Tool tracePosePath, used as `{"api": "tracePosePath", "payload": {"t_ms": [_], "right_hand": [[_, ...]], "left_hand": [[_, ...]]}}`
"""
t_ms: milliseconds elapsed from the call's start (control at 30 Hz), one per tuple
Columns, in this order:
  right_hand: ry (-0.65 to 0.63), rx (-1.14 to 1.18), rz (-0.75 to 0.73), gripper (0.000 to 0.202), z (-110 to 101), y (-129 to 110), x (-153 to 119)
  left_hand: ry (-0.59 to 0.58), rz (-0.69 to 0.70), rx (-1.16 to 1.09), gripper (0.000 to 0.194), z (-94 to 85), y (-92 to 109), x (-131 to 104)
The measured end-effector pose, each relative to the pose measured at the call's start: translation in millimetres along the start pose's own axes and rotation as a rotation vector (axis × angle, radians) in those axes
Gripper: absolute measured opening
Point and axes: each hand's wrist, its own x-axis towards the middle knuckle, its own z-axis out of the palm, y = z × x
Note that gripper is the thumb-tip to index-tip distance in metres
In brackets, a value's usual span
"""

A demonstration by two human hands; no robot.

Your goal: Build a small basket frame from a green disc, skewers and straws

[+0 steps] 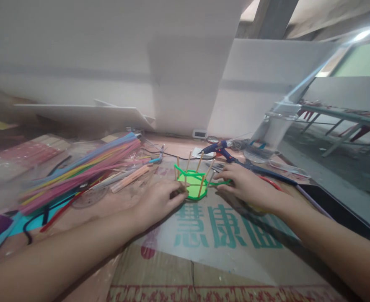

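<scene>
A small round green base (195, 191) stands on the table in front of me, with several thin wooden sticks (201, 186) upright around its rim. A bright green pipe cleaner (189, 172) is woven about the sticks, and one end runs out to the right. My left hand (159, 200) pinches the left edge of this piece between thumb and fingers; the exact contact is partly hidden. At the right, my right hand (247, 184) grips the loose green end, its fingers closed on it.
Bundled coloured pipe cleaners (90, 167) lie at the left. Behind the piece is a blue glue gun (219, 149), near a clear plastic container (268, 134). A small digital display (200, 134) stands against the white board (185, 84). A dark flat device (338, 209) lies right.
</scene>
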Motion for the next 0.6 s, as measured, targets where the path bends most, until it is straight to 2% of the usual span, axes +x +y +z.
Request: {"api": "tracePosePath", "payload": {"t_ms": [100,167,333,433,500,600], "right_hand": [[0.007,-0.043,-0.005,0.01,15.5,-0.1,5.5],[0.016,-0.041,0.024,0.014,15.5,-0.5,6.9],[0.141,0.087,0.104,0.022,-11.4,5.8,-7.0],[0.204,0.118,0.262,0.029,-24.2,15.3,-12.5],[0.146,0.102,0.386,0.033,-25.0,21.2,-8.2],[0.017,0.107,0.435,0.039,-16.1,26.2,8.3]], "left_hand": [[0.002,0.003,0.003,0.016,0.3,-0.2,0.2],[0.008,0.012,0.01,0.016,0.7,-0.9,0.1],[0.034,0.048,0.001,0.013,2.6,-3.8,-0.8],[0.031,0.037,-0.001,0.012,3.3,-4.5,-1.5],[0.031,0.027,0.004,0.012,3.2,-4.4,-1.7],[0.035,0.032,0.005,0.013,2.8,-4.1,-1.7]]}}
